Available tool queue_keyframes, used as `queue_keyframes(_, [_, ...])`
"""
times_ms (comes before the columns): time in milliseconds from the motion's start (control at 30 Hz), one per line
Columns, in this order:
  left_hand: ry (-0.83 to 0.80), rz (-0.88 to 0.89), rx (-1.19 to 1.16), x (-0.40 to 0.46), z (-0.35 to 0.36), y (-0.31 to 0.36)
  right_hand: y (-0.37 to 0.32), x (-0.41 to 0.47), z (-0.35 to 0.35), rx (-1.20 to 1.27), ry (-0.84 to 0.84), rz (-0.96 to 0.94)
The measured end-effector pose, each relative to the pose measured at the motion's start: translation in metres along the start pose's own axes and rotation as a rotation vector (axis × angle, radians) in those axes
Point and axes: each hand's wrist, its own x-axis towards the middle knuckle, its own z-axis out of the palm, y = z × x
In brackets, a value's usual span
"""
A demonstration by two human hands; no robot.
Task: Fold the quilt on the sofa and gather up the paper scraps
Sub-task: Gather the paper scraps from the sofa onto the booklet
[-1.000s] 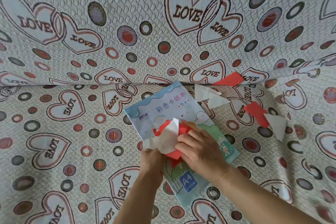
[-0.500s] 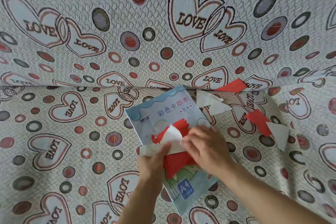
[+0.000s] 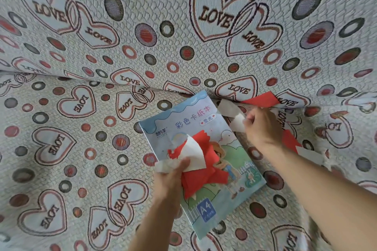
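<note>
The left hand [image 3: 173, 171] clamps a bundle of scraps [image 3: 195, 161] — red and white — over the card pad [image 3: 204, 169]. The right hand [image 3: 263, 126] fingers pinch a white scrap [image 3: 237, 122] on the sofa [image 3: 81, 149].

We see two bare forearms reaching in from the lower edge of the view, below the card-paper pad [image 3: 206, 169]. No sleeves cover them up to the frame edge, and our hands, left [image 3: 170, 177] and right [image 3: 263, 126], wear nothing.
</note>
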Motion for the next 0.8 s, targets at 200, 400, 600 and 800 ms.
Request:
queue_keyframes(200, [0.049, -0.022, -0.005, -0.012, 0.004, -0.003, 0.012, -0.024, -0.014, 0.369, -0.026, 0.083])
queue_keyframes(400, [0.003, 0.098, 0.014, -0.022, 0.008, -0.004, -0.018, -0.067, -0.035, 0.892, -0.248, 0.128])
queue_keyframes(600, [-0.012, 0.149, 0.071, -0.015, 0.003, -0.007, -0.040, -0.102, 0.000, 0.483, -0.505, -0.160])
queue_keyframes(800, [-0.075, 0.105, 0.024, -0.013, 0.001, -0.010, -0.052, -0.102, 0.012, 0.187, -0.301, -0.082])
